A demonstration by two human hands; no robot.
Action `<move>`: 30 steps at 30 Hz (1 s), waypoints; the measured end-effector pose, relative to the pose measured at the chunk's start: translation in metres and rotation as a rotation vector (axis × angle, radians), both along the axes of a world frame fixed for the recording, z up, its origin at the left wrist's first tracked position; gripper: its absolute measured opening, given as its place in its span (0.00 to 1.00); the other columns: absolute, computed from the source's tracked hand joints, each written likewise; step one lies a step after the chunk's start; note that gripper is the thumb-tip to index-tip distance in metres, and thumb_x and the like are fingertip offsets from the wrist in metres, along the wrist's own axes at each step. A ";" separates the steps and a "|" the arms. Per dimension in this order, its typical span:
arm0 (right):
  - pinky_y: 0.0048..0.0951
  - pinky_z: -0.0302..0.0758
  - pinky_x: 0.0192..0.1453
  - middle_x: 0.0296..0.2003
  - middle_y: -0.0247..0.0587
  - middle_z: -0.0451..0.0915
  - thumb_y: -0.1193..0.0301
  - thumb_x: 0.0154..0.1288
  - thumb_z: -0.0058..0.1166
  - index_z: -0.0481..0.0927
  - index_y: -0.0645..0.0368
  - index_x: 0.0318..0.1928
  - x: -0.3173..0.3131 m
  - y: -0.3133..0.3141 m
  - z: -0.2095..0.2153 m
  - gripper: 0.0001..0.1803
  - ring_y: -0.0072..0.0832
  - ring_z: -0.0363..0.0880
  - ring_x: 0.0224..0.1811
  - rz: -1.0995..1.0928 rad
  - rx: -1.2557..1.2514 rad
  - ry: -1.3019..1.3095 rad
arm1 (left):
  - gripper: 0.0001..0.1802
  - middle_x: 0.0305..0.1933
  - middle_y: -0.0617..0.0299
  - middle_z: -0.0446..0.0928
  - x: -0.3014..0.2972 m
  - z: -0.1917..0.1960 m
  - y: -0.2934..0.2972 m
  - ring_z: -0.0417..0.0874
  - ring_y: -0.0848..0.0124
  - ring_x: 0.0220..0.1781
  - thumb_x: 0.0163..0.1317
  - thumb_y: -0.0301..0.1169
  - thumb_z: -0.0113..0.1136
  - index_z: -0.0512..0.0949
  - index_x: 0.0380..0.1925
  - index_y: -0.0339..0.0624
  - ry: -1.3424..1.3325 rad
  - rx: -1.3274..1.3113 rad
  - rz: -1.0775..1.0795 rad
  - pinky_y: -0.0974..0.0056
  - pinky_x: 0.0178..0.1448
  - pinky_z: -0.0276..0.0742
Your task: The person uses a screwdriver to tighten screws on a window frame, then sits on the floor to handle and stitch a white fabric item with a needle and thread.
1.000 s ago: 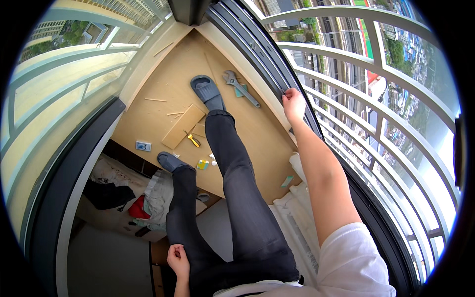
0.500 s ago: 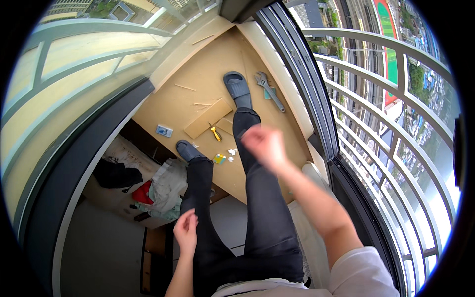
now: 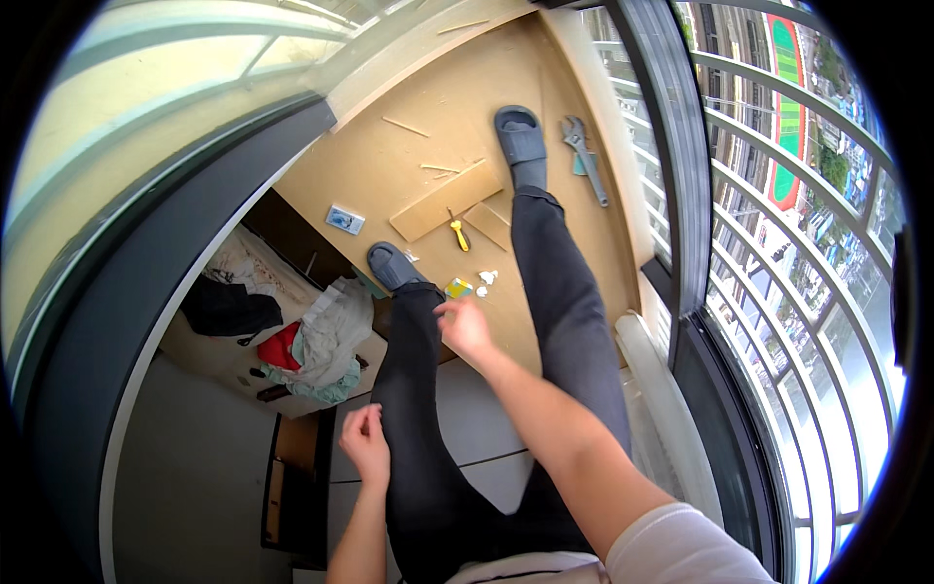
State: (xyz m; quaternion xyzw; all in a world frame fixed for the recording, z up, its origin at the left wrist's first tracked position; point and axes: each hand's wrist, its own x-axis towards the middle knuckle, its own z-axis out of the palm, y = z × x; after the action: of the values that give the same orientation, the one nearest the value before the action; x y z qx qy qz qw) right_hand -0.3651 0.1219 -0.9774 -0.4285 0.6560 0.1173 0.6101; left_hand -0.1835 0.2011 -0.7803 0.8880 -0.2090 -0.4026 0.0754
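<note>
My right hand [image 3: 465, 327] is above my left shin, its fingers curled together; whatever they may hold is hidden. Lower down, my left hand [image 3: 366, 444] hovers beside my left thigh with fingers bent inward and nothing visible in them. Just beyond the right hand lie a small yellow-and-green packet [image 3: 458, 288] and crumpled white scraps [image 3: 487, 278]. Farther off, a yellow-handled screwdriver [image 3: 459, 234] rests by a flat wooden board [image 3: 428, 212] and a shorter wooden piece [image 3: 489, 227]. An adjustable wrench [image 3: 588, 164] lies right of my right slipper [image 3: 521, 136].
My feet stand on a tan wooden surface [image 3: 467, 78] strewn with thin wood slivers [image 3: 406, 127]. A blue-and-white flat pack [image 3: 344, 220] sits near its left edge. Below that edge, clothes [image 3: 331, 331] are piled. A window frame [image 3: 671, 146] and railing bars [image 3: 778, 214] border the right.
My right hand has swept left and downward from over my right leg to my left shin. My left hand has stayed close to the thigh. The view has shifted, moving the surface rightward.
</note>
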 end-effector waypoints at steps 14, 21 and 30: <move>0.49 0.77 0.54 0.53 0.47 0.74 0.70 0.63 0.57 0.83 0.48 0.50 -0.006 0.006 -0.235 0.15 0.48 0.77 0.54 0.158 -0.173 0.298 | 0.05 0.35 0.60 0.79 0.025 -0.012 -0.010 0.76 0.73 0.28 0.64 0.20 0.63 0.87 0.36 0.36 -0.078 0.140 -0.191 0.69 0.29 0.68; 0.50 0.78 0.47 0.42 0.51 0.74 0.74 0.67 0.54 0.79 0.48 0.49 0.033 -0.032 -0.032 0.11 0.54 0.80 0.42 -0.130 -0.256 0.199 | 0.07 0.40 0.55 0.82 0.018 -0.004 0.019 0.87 0.69 0.37 0.66 0.20 0.63 0.86 0.42 0.33 -0.022 0.019 0.069 0.69 0.41 0.83; 0.33 0.79 0.45 0.42 0.49 0.81 0.77 0.65 0.59 0.72 0.61 0.56 -0.044 -0.187 0.410 0.20 0.41 0.83 0.39 -0.259 -0.446 -0.724 | 0.12 0.48 0.63 0.81 -0.005 0.248 -0.221 0.83 0.74 0.47 0.73 0.28 0.59 0.80 0.52 0.37 0.666 -0.476 0.749 0.70 0.52 0.84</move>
State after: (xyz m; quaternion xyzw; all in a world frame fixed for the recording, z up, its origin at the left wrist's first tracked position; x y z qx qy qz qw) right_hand -0.4086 -0.0654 -0.5677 -0.4773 0.4575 -0.2624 0.7029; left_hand -0.1882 -0.0199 -0.5328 0.6849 0.0711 -0.5487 0.4742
